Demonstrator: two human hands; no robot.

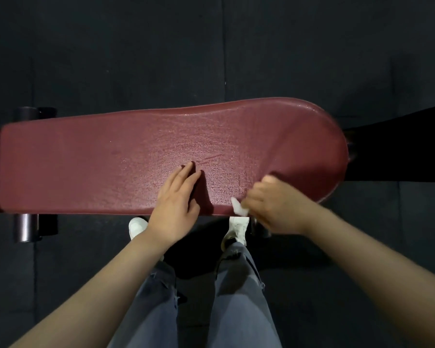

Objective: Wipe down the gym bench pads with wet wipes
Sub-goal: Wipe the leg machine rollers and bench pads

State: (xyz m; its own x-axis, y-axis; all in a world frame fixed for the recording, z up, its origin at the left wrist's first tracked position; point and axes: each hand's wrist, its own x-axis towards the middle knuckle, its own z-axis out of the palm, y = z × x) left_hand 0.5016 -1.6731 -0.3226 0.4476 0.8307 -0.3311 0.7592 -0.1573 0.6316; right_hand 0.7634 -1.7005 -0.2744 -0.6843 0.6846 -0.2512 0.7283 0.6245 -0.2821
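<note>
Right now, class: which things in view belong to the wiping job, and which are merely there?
Belong:
- red bench pad
- white wet wipe
- right hand gripping it
- left hand resting flat on the pad

Merely there:
- dark floor
- white shoes
- black frame feet

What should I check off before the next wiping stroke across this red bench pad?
1. Wipe in grip: ok, right hand holds the white wipe.
2. Wipe on the bench pad: ok, at its near edge.
3. Left hand out of the stroke path: not ok, it rests flat on the pad beside the wipe.
4. Pad surface unobstructed otherwise: ok.
5. Wipe moisture: cannot tell.
6. Far rounded end already wiped: cannot tell.
</note>
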